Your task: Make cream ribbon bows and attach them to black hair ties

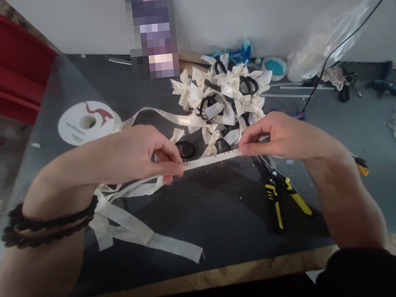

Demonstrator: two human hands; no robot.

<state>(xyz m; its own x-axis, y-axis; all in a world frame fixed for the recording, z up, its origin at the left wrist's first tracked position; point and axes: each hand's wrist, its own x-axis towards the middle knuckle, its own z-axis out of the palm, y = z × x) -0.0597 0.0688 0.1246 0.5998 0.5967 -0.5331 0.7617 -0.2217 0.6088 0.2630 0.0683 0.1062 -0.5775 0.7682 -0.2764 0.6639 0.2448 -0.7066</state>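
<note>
A narrow cream ribbon [210, 160] with printed lettering is stretched nearly level between my hands. My left hand [160, 157] pinches it at the left, and my right hand [265, 137] pinches its right part between thumb and fingers. Behind them lies a heap of cream ribbon bows [227, 89] on black hair ties. Another stretch of printed ribbon [181, 120] runs from near the white ribbon spool [80, 125] to the heap. Loose cream ribbon strips [150, 232] lie on the table below my left hand. Black and yellow pliers [275, 201] rest below my right hand.
The dark table [227, 229] has a wooden front edge. Towards the back are a roll of blue tape [274, 66], blue ribbon scraps [241, 51] and clear plastic wrap [324, 43]. A black cable [351, 28] hangs at the right. A red chair-like object [3, 60] stands at the left.
</note>
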